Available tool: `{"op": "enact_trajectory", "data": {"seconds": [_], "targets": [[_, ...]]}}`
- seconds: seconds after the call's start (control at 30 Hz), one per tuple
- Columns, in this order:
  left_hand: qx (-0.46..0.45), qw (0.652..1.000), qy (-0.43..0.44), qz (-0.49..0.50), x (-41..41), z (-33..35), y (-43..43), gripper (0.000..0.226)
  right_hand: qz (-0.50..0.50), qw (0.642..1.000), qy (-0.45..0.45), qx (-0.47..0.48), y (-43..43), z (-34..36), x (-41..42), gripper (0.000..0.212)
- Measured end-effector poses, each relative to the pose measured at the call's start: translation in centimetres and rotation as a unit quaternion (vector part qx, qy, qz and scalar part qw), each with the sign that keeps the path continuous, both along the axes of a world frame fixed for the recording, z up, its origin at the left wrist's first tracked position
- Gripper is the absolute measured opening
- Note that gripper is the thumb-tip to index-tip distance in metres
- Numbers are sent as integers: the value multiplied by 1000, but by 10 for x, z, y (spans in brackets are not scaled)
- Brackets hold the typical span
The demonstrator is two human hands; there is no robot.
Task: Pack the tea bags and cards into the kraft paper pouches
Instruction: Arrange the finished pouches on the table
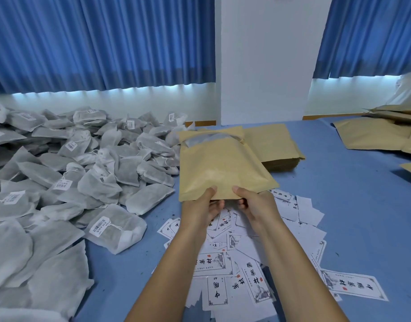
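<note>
A kraft paper pouch point(220, 166) is held up over the blue table point(339, 194), its open mouth pointing away from me and something pale showing inside it. My left hand point(203, 209) grips its near edge, thumb on top and fingers underneath. Beside it, my right hand point(255, 205) grips the same edge the same way. A big heap of grey-white tea bags point(72, 177) with barcode tags covers the table's left side. White printed cards point(246, 270) lie scattered under my forearms.
A flat stack of empty kraft pouches point(276, 145) lies just behind the held pouch. More kraft pouches point(381, 133) are piled at the far right. Blue curtains and a white wall stand behind the table.
</note>
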State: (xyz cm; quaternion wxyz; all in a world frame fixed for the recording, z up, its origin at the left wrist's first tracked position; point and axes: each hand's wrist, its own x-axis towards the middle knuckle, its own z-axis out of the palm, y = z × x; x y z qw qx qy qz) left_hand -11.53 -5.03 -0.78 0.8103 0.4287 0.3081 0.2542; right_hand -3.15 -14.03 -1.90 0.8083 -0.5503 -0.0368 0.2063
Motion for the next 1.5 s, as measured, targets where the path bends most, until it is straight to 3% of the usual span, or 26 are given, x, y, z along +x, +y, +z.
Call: {"op": "enact_trajectory", "data": {"seconds": [0.1,0.2,0.33,0.63,0.83,1.03,1.17,1.5], "targets": [[-5,1000,17,20,-4,1,14,14,-37,999,4,-12,-5,1,7,11],[-4,1000,25,14,-4,1,17,12,-34,999,24,25,-5,1,6,17],[8,999,46,-15,-5,1,19,14,-11,1000,21,4,-5,1,7,10],[92,992,84,-14,-6,3,15,13,-35,997,45,42,-7,1,9,7],[135,989,57,-22,-2,-4,2,16,79,995,50,20,10,-2,-17,15],[167,983,79,-21,1,-6,-1,19,32,996,62,55,16,-4,-15,9],[171,982,77,-7,1,-6,-2,17,57,995,65,51,14,-3,-16,6],[192,979,71,21,-1,-2,-2,12,49,992,89,79,7,4,-10,27]]}}
